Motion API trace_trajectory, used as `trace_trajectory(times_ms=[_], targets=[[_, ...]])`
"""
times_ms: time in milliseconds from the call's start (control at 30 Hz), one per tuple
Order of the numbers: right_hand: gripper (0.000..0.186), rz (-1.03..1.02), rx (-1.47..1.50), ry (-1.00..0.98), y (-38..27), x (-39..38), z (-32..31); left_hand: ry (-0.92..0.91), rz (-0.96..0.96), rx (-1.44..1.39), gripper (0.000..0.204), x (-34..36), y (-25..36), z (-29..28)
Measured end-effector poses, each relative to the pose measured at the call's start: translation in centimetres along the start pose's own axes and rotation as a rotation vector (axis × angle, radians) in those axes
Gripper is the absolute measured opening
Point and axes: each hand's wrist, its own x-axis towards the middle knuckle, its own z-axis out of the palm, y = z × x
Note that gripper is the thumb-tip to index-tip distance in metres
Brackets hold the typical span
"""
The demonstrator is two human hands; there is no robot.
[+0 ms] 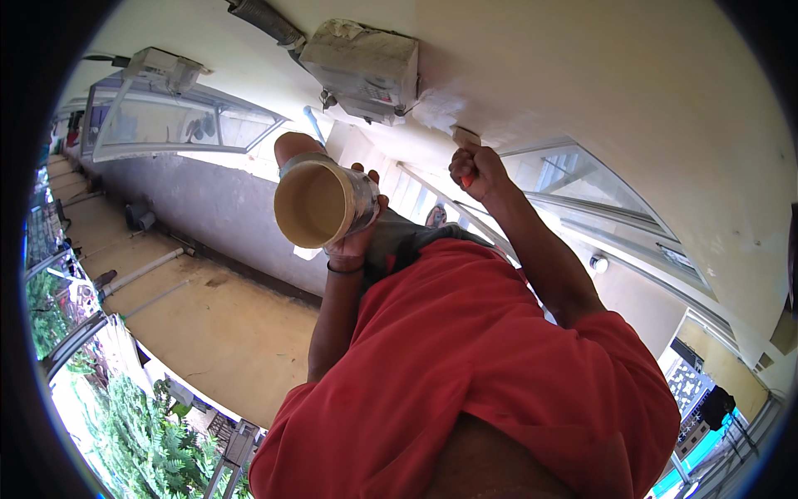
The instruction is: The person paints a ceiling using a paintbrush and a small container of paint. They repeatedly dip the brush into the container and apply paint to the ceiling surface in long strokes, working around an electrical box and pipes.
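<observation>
My left hand [359,237] is wrapped round a round paint tub [366,195], tilted so that its cream-coated inside shows. In my right hand [484,173] is a paintbrush [466,137] with an orange handle, gripped in closed fingers. Its pale bristle end touches or nearly touches the cream wall [532,91], just right of a paint-smeared box [362,66] fixed there. A whitish patch [439,108] marks the wall between the brush and that box. What the tub holds deeper inside is hard to make out.
A dark conduit [264,21] runs into the wall box. Open window panes [183,125] stick out at the left, and another window [590,187] lies beyond my right arm. Below runs a tan ledge [224,333] with pipes [143,273] across it; green plants [141,432] grow lower left.
</observation>
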Motion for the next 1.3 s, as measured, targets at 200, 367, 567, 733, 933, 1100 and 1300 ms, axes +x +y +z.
trace_trajectory(times_ms=[200,367,567,733,933,1100,1300], targets=[[0.030,-0.049,0.021,-0.209,-0.7,-14.8,3.4,-0.022,0.012,-0.046,0.069,0.6,-0.3,-0.2],[0.035,-0.155,-0.060,-0.362,-0.8,-24.1,5.7,-0.016,0.010,-0.072,0.062,0.9,-0.6,0.1],[0.048,-0.407,-0.470,-0.608,1.4,-27.1,5.6,-0.025,0.032,-0.078,0.064,0.4,-0.1,-0.1],[0.035,0.043,-0.470,-0.049,3.9,-11.6,1.1,-0.051,0.048,-0.075,0.069,0.2,0.0,-0.2],[0.036,0.065,-0.163,0.040,3.0,6.5,0.1,-0.106,0.050,-0.059,0.066,-0.1,-0.1,-0.3],[0.039,0.086,-0.095,-0.025,2.5,1.9,4.4,-0.097,0.082,-0.110,0.065,-0.3,0.1,-0.7],[0.036,0.167,0.029,-0.366,-0.5,-12.8,6.1,-0.091,0.098,-0.075,0.068,0.2,-0.3,0.3]])
